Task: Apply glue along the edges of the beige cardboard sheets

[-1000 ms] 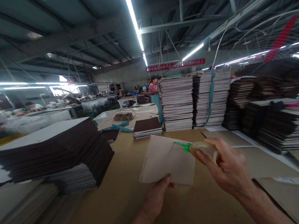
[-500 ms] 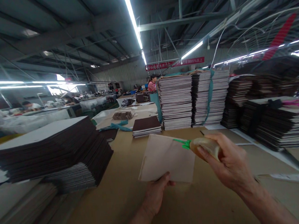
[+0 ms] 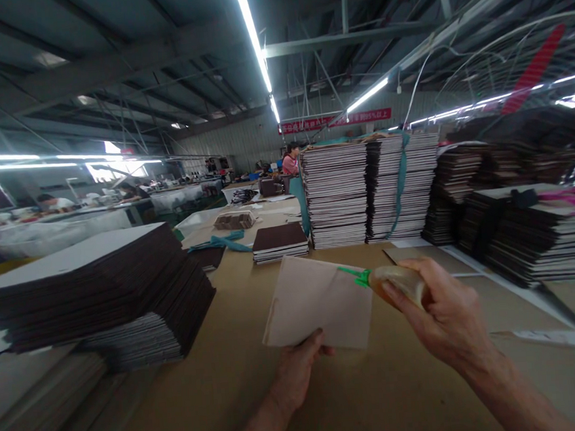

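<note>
My left hand grips the near edge of a pale beige square panel, thumb on top and fingers beneath. The panel is held tilted above the brown table. My right hand is wrapped round a squeeze glue bottle that holds amber liquid. The bottle lies nearly level, and its thin green nozzle points left over the panel's upper right part. Whether the tip touches the panel I cannot tell. A faint line runs along the panel's left edge.
Dark-edged boards in a tall stack stand at the left. A short pile of brown panels lies beyond my hands, beside tall strapped stacks. More stacks fill the right. A person is in the background.
The bottle and its green nozzle have shifted slightly right relative to the panel. My left hand keeps its grip, and the whole view has moved a little.
</note>
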A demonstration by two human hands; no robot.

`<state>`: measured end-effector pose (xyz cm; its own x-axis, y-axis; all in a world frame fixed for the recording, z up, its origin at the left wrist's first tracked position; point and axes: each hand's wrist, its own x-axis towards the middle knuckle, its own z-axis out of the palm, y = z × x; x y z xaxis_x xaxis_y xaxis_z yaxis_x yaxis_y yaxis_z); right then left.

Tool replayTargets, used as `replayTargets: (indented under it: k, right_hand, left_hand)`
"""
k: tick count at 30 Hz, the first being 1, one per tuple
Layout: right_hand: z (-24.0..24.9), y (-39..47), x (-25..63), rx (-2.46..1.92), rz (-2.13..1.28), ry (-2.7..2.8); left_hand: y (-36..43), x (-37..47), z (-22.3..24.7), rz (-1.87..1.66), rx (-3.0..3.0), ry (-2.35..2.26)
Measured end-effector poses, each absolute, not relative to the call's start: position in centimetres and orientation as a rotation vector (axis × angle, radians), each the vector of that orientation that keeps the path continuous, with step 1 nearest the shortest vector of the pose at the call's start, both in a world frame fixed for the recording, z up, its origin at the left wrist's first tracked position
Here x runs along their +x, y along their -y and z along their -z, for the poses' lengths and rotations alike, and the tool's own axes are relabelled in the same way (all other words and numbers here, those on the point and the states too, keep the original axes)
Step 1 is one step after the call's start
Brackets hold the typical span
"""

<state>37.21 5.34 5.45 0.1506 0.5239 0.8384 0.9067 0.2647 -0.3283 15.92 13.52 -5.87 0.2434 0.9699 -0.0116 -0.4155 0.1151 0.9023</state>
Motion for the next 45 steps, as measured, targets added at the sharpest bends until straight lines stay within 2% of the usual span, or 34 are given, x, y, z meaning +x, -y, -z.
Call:
replayTargets:
  k: [12, 33, 39, 45]
  right_hand:
    - [-4.4, -4.5, 38.5, -1.501, 0.508, 1.487]
    - [-5.2, -4.2, 37.7, -1.446, 0.485, 1.492]
    - [-3.9, -3.3, 39.6, -1.604, 0.467, 1.458]
    - [-4.5, -3.9, 38.4, -1.482, 0.467, 1.492]
  left_hand:
    - [-13.5, 15.8, 5.5, -1.157, 0.92, -0.731]
    - [-13.3, 15.5, 5.2, -1.17, 0.929, -0.749]
    - [-13.6, 15.5, 5.3, -1.143, 0.939, -0.766]
    - [-13.5, 15.4, 5.3, -1.129, 0.947, -0.756]
